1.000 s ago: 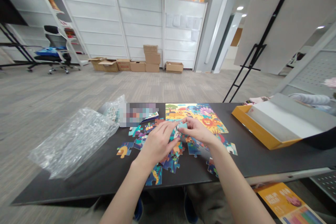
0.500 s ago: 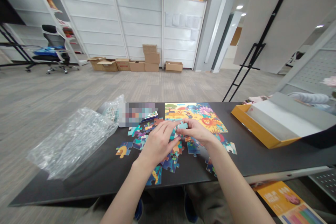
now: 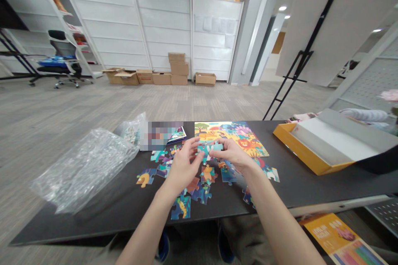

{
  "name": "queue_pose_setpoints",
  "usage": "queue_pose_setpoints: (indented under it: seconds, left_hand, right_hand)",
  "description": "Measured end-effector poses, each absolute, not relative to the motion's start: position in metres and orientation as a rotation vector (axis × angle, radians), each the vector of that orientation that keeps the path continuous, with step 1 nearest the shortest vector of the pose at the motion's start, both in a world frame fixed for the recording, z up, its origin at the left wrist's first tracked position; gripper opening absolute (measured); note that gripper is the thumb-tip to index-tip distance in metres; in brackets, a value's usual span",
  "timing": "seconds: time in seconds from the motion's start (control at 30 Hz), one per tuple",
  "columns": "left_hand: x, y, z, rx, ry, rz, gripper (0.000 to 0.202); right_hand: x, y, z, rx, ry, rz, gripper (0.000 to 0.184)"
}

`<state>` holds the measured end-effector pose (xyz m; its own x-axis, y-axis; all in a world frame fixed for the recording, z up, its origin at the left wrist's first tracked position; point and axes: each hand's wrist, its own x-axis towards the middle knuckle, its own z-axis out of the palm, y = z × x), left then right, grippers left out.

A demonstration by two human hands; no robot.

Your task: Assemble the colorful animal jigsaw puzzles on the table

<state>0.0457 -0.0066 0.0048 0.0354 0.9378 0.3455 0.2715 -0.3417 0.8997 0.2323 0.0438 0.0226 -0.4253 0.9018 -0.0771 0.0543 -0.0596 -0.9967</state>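
Note:
Teal jigsaw pieces (image 3: 205,148) with white shapes are held up between my two hands, over the middle of the table. My left hand (image 3: 185,163) grips their left side, thumb below and fingertips above. On the right side, my right hand (image 3: 234,155) pinches them between thumb and fingers. Whether the pieces are fully joined, I cannot tell. Loose jigsaw pieces (image 3: 201,192) lie scattered below and around my hands, among them an orange and teal piece (image 3: 208,174). Behind my hands lies a colourful animal picture (image 3: 248,144), partly covered by them.
A crumpled clear plastic bag (image 3: 87,169) spreads over the left of the black table (image 3: 124,211). Near it is a blurred-out item (image 3: 158,136). An open yellow box (image 3: 306,155) stands at the right. An orange package (image 3: 338,236) sits below the table edge.
My left hand has shifted slightly left and its fingers have lifted, so more of the teal pieces shows. The orange and teal piece below is now uncovered. The view has barely moved.

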Motion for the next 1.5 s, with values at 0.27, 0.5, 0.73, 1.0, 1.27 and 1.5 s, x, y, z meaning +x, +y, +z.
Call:
queue_pose_setpoints:
  seconds: [0.27, 0.5, 0.73, 1.0, 1.27, 1.5]
  left_hand:
    - [0.041, -0.002, 0.003, 1.485, 1.157, 1.254, 0.029]
    - [0.045, -0.004, 0.003, 1.448, 1.117, 1.271, 0.029]
    - [0.047, -0.006, 0.008, 1.429, 1.108, 1.321, 0.038]
    - [0.042, -0.009, 0.013, 1.504, 1.202, 1.274, 0.039]
    - [0.045, -0.007, 0.010, 1.569, 1.256, 1.256, 0.039]
    - [0.050, -0.005, 0.010, 1.601, 1.273, 1.243, 0.039]
  right_hand:
    - [0.235, 0.044, 0.022, -1.041, -1.556, 1.558, 0.037]
    - [0.238, 0.047, 0.024, -1.060, -1.679, 1.494, 0.033]
    - [0.277, 0.072, 0.050, -1.057, -1.733, 1.267, 0.032]
    - [0.337, 0.126, 0.030, -1.282, -1.617, 1.432, 0.041]
    - [0.350, 0.141, 0.008, -1.370, -1.707, 1.298, 0.049]
    - [0.346, 0.139, 0.009, -1.501, -1.836, 1.177, 0.044]
